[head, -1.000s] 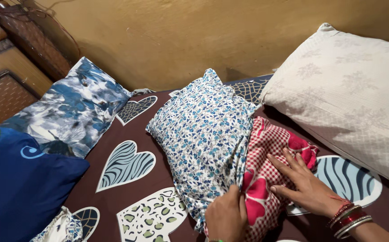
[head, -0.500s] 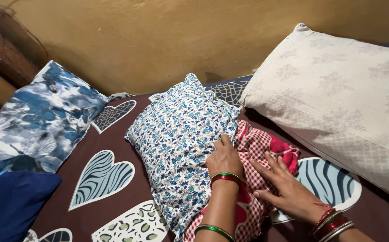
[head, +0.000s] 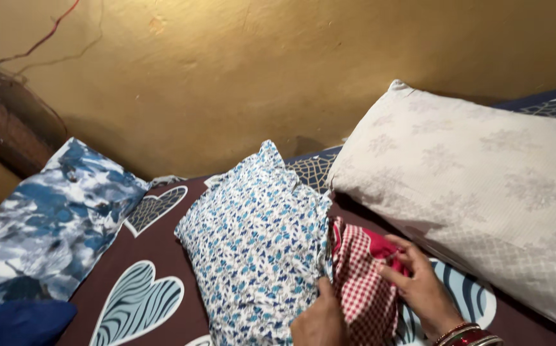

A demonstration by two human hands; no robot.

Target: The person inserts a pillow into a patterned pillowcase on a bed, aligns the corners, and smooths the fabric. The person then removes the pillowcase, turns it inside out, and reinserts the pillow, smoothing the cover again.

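Both hands are seen at the bottom of the frame: the left hand (head: pixel 319 317) is closed on the open edge of a blue-flowered pillow cover (head: pixel 259 250), and the right hand (head: pixel 419 285) is pinched on a red checked pillow (head: pixel 361 282) showing at that opening. The cover is laid at centre on a heart-patterned bed sheet (head: pixel 140 301), beside a large pale pillow (head: pixel 476 192) at right.
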